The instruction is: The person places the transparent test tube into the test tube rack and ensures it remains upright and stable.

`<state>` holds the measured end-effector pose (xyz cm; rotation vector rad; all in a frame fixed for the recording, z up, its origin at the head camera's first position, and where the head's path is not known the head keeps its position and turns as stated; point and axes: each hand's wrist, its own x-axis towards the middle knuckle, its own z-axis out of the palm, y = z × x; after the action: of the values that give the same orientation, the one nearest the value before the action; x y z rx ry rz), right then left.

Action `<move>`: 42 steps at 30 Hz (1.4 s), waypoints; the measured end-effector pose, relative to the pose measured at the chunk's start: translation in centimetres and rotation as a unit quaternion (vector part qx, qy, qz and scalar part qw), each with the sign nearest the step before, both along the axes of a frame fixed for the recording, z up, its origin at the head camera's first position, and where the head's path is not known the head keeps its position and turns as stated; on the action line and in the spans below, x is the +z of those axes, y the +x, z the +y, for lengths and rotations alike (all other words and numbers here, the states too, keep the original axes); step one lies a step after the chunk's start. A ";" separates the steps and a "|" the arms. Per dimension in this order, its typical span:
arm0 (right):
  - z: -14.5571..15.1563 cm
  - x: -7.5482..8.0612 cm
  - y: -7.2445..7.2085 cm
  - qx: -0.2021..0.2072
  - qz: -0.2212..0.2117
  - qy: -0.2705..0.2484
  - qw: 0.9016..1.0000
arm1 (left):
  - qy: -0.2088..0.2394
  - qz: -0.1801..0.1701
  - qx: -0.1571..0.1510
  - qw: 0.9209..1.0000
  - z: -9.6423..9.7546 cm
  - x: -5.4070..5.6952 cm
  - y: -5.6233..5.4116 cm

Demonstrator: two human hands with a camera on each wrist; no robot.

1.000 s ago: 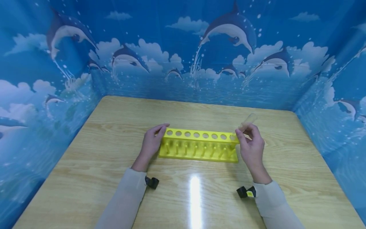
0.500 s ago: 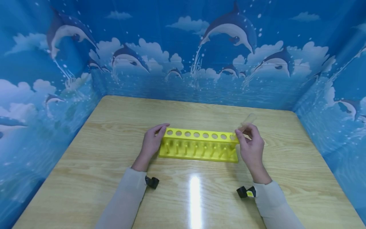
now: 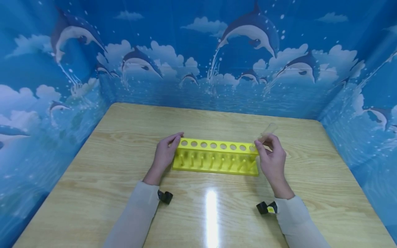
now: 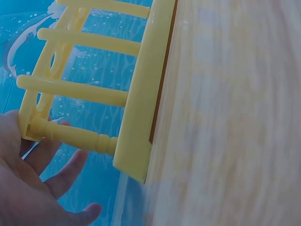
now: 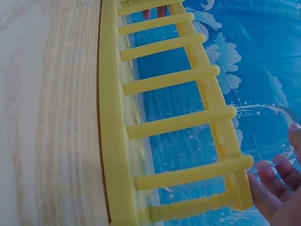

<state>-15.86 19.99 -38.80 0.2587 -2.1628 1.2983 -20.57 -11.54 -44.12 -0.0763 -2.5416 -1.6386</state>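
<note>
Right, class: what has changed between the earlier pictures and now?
Very little: the right hand and the clear test tube have edged very slightly left. Nothing was taken hold of or let go; the left hand still holds the yellow test tube rack, which stays put.

rack [image 3: 216, 151] on table [image 3: 139, 131] | left hand [image 3: 165, 151]: left end | right hand [image 3: 273, 156], tube [image 3: 269, 129]: right end

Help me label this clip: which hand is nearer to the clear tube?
Right. The right hand holds the clear tube at the right end of the yellow rack; the left hand grips the rack's opposite end, away from the tube.
</note>
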 end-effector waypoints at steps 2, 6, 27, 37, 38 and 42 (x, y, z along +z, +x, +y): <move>-0.1 0.0 0.0 -0.001 -0.002 -0.001 1.000 | -0.001 0.002 0.000 1.000 0.0 0.0 0.0; -0.2 0.1 0.0 -0.002 -0.003 0.000 1.000 | -0.006 -0.004 0.008 1.000 0.0 0.1 0.0; -0.3 0.1 -0.1 -0.005 0.010 0.005 1.000 | 0.000 0.002 -0.005 1.000 -0.1 0.4 0.0; -0.5 0.0 0.3 -0.020 -0.010 0.009 1.000 | -0.054 0.002 -0.028 0.998 -0.6 0.6 0.0; -0.5 -0.1 0.3 -0.021 -0.009 0.010 1.000 | -0.059 0.005 -0.030 0.998 -0.6 0.6 0.0; -0.5 -0.3 0.1 -0.021 -0.002 0.012 1.000 | -0.070 0.016 -0.033 0.997 -0.8 0.7 0.1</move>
<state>-15.79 19.45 -39.05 0.2193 -2.1768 1.2529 -20.49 -12.32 -43.40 -0.2004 -2.6543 -1.4654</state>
